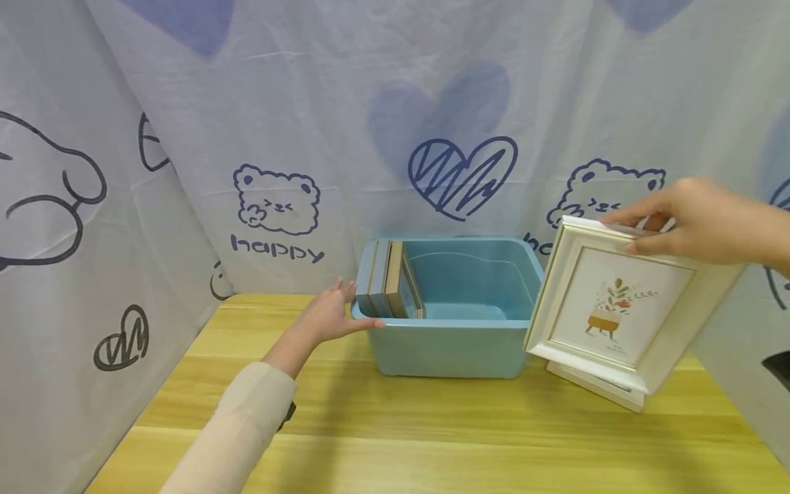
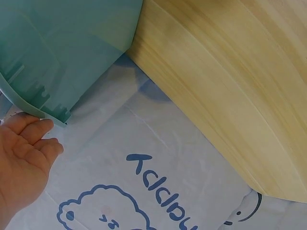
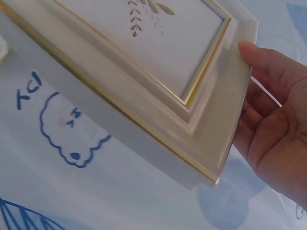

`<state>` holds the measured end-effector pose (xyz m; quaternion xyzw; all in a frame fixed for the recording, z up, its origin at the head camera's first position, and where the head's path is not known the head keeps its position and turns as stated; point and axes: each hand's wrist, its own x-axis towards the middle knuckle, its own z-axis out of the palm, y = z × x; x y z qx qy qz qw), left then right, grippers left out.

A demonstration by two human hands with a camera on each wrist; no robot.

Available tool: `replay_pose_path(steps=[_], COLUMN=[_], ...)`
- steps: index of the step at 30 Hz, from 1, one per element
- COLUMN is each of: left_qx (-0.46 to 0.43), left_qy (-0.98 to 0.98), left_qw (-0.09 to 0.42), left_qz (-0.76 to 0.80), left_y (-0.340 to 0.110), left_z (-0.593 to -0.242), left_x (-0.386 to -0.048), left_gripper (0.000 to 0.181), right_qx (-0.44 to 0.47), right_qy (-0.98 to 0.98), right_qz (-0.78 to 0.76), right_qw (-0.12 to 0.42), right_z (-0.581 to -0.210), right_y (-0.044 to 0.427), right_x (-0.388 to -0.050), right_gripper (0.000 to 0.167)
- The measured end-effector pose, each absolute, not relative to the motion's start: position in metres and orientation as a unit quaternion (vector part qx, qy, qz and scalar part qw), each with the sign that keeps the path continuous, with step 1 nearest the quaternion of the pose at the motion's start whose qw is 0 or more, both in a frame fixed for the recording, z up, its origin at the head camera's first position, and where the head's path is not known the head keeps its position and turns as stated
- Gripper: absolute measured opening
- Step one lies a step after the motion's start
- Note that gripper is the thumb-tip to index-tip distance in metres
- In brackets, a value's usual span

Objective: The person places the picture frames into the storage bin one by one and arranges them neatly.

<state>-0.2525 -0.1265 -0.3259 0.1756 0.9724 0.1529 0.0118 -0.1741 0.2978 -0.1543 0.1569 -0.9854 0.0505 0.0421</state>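
Note:
My right hand [image 1: 694,219] grips a white picture frame [image 1: 620,309] by its top edge, thumb on the front and fingers behind. The frame has a gold inner line and a plant-pot print, and hangs tilted beside the bin. In the right wrist view, the frame's border [image 3: 216,120] lies between thumb and fingers. My left hand [image 1: 330,312] holds the left front corner of a light blue plastic bin [image 1: 447,350], thumb along the front rim. The left wrist view shows its curled fingers at the rim. Several frames [image 1: 389,278] stand upright inside the bin's left end.
Another white frame [image 1: 595,387] lies on the wooden table [image 1: 395,432], partly hidden behind the held one. A printed curtain [image 1: 345,116] hangs close behind the bin and along both sides.

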Motion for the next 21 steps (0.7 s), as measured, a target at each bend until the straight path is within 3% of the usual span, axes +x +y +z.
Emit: replay_pose_path(steps=[10, 21], left_qx=[0.175, 0.173], left_qy=[0.974, 0.974], left_qw=[0.012, 0.017], left_qz=[0.144, 0.148], left_y=[-0.126, -0.124], left_z=[-0.324, -0.325], left_x=[-0.252, -0.254], left_gripper=[0.096, 0.095], right_qx=[0.181, 0.207], right_qy=[-0.980, -0.974], right_qz=[0.016, 0.017], right_qw=[0.081, 0.086], right_z=[-0.126, -0.111], right_y=[0.284, 0.266], right_x=[-0.188, -0.206], right_gripper=[0.042, 0.045])
